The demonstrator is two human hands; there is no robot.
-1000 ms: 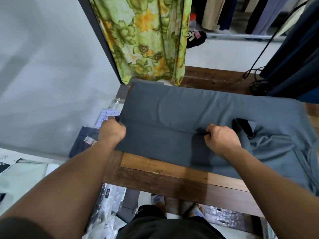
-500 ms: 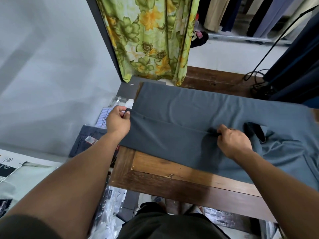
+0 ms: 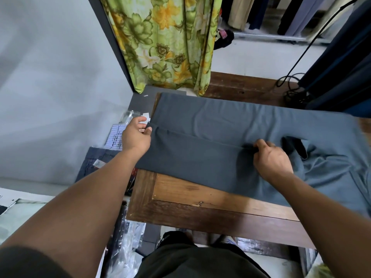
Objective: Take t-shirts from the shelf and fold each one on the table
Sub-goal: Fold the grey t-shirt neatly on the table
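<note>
On the wooden table (image 3: 200, 199), the grey t-shirt (image 3: 210, 125) lies lengthwise left to right, its folded edge pinched by the left hand (image 3: 136, 137) at the table's left edge and the right hand (image 3: 273, 159) mid-length.

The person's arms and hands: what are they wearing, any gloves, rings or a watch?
Both arms are bare from the hands up past the elbows. The left hand and the right hand have no gloves, and no rings, watch or bracelet show. At the lower left corner a dark short sleeve covers the left upper arm. No right sleeve is in view.
</note>
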